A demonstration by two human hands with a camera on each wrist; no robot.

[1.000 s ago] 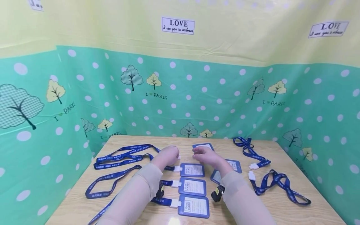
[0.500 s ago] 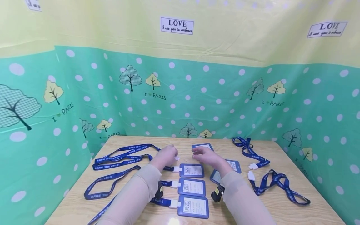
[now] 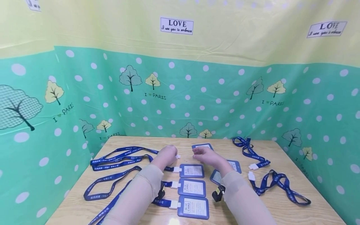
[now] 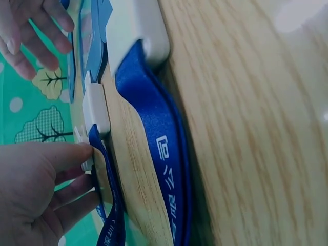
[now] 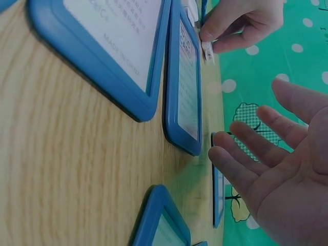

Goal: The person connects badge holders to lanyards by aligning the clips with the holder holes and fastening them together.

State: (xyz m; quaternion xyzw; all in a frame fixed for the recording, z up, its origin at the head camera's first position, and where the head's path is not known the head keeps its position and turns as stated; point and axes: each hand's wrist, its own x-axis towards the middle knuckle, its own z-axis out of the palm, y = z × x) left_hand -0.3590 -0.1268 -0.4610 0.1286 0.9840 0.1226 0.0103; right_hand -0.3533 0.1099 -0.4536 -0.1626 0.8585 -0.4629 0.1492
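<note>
In the head view, my left hand pinches the white plastic clip of a blue printed lanyard between thumb and fingers, low over the table's far part. The left wrist view shows this left hand with the thumb on top of the clip. Across a small gap, my right hand hovers with fingers spread and holds nothing, palm visible in the right wrist view. Beyond its fingers lies a blue-framed badge holder. Nearer me, three badge holders, topmost one, lie in a column, each clipped to a lanyard.
Two more badge holders, one partly over the other, lie by the right forearm. Two loose lanyards, the farther and the nearer, rest on the wooden table at right. A patterned curtain surrounds its back and sides.
My left hand has shifted slightly left with the clip. The lanyard's far loop has slid a little left and toward me. My right hand stays nearly still.
</note>
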